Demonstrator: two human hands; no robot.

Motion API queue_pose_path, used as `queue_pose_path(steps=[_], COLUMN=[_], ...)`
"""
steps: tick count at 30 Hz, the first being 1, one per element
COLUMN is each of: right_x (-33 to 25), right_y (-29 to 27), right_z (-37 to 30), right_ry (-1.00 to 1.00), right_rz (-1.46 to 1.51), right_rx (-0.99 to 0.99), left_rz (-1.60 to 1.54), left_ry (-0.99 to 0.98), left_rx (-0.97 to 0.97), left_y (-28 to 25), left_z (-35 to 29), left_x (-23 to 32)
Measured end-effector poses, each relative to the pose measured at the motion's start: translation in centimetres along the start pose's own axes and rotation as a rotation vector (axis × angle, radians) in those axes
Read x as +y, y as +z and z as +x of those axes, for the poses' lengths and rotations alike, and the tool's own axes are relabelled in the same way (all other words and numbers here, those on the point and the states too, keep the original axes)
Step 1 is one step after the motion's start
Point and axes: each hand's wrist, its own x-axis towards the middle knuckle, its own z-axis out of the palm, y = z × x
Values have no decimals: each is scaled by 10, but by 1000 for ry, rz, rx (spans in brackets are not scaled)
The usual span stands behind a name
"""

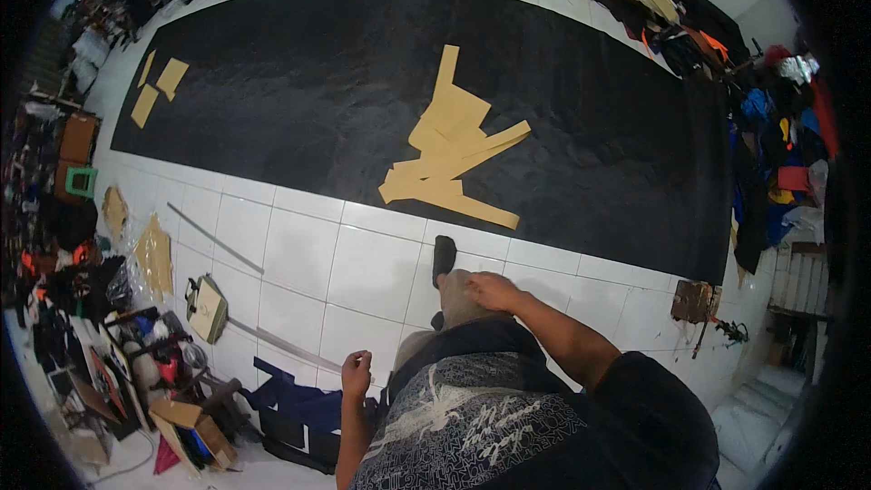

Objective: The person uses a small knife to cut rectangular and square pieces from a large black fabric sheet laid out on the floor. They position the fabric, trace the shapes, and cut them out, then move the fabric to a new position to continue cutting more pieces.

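My left hand (357, 369) is held out beside my body with its fingers curled in; what they hold, if anything, is hidden. Close to it in the picture ends a long grey metal strip (295, 348). My right hand (493, 292) is in front of my beige shorts (462, 298), its fingers bent; whether they grip anything does not show. Beyond my foot a large black sheet (299, 82) covers the floor. Tan pattern pieces (451, 121) overlap in a pile near its middle front edge. Three smaller tan pieces (172, 78) lie at its left end.
White tiles (372, 249) separate me from the sheet. Another grey strip (215, 237) and a green-edged bag (208, 308) lie to the left. Clutter lines both sides, with a green stool (81, 182) on the left. A wooden block (695, 300) sits by the sheet's right corner.
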Motion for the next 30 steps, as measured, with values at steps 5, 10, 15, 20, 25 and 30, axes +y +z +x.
queue_pose_path(steps=[5,10,15,20,25,30], right_x=[-27,-47,-39,-104,-79,48], right_y=[-7,-13,3,-15,51,58], right_z=[49,54,77,54,61,221], right_ry=[-160,-263,-293,45,-105,56], right_rz=[-9,-149,-169,338,657,414], right_rx=[-327,-335,-307,-73,-279,-233], left_rz=[402,870,1119,1145,704,794], left_ry=[318,630,801,308,-49,21], left_rx=[-50,-368,-478,-959,-1753,-1562], left_y=[21,37,50,18,-38,39], left_z=[30,48,96,142,199,286], left_x=[86,139,169,240,211,185])
